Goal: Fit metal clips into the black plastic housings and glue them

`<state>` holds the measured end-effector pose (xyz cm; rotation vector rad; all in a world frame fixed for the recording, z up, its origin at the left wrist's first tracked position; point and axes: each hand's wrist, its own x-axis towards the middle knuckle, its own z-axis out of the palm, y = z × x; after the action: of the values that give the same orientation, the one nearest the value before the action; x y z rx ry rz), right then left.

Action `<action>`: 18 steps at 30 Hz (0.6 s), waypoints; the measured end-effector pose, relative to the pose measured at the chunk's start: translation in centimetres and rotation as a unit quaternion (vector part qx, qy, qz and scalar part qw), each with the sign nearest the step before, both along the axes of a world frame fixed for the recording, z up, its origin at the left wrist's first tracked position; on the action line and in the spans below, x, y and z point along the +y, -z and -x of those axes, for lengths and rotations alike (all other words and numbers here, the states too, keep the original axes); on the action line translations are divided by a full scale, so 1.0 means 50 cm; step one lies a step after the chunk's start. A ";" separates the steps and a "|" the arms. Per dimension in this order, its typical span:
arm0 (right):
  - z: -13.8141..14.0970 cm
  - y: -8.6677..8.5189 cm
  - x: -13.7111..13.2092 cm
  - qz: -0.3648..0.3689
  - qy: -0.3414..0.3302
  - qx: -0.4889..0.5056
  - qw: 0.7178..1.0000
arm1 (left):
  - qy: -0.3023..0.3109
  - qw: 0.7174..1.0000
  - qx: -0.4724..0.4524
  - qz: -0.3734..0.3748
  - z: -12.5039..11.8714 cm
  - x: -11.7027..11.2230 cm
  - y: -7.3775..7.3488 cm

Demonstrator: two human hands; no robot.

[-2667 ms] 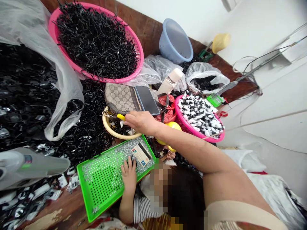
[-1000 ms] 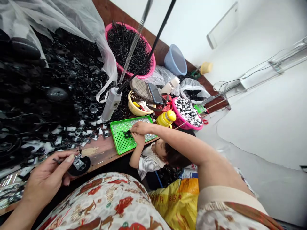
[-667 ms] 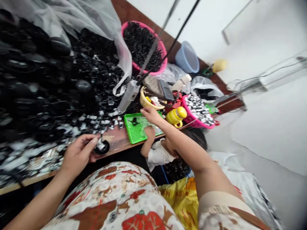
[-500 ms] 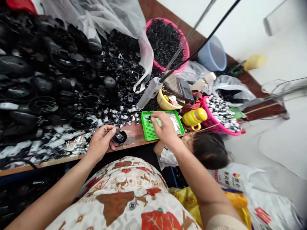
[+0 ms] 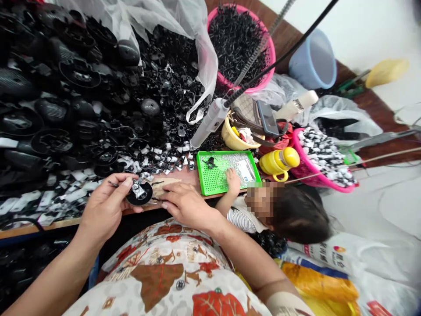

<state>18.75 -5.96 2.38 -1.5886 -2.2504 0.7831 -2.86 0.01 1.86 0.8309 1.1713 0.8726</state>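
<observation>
My left hand grips a small round black plastic part with a metal clip on top, held just over the wooden table edge. My right hand is beside it, fingers curled together and pinched toward the part; what they hold is too small to see. A green perforated tray of tiny screws lies to the right, with a card and a small black piece on it. A child's hand rests on that tray.
A huge heap of black plastic shells fills the table's left. A hanging electric screwdriver dangles above the tray. Behind stand a pink basket of black parts, a blue bucket, a yellow bowl, a yellow bottle and a second pink basket.
My right hand has left the green tray and come back to the part in my left hand. The view has swung left and down. The child's hand stays on the tray.
</observation>
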 end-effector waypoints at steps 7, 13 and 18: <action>0.012 0.000 0.049 -0.023 0.071 0.000 0.997 | -0.061 0.998 0.003 -0.018 0.029 -0.015 -0.004; 0.048 0.035 0.079 -0.024 0.055 -0.135 0.989 | 0.007 0.999 0.041 0.004 0.033 -0.039 0.006; 0.030 0.022 0.070 0.019 0.096 -0.144 0.985 | 0.168 0.979 0.116 0.013 0.001 -0.039 0.024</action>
<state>17.23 -2.46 1.25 -2.0157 -2.2318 0.5792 -2.91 -1.97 0.64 1.0933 1.1957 0.4897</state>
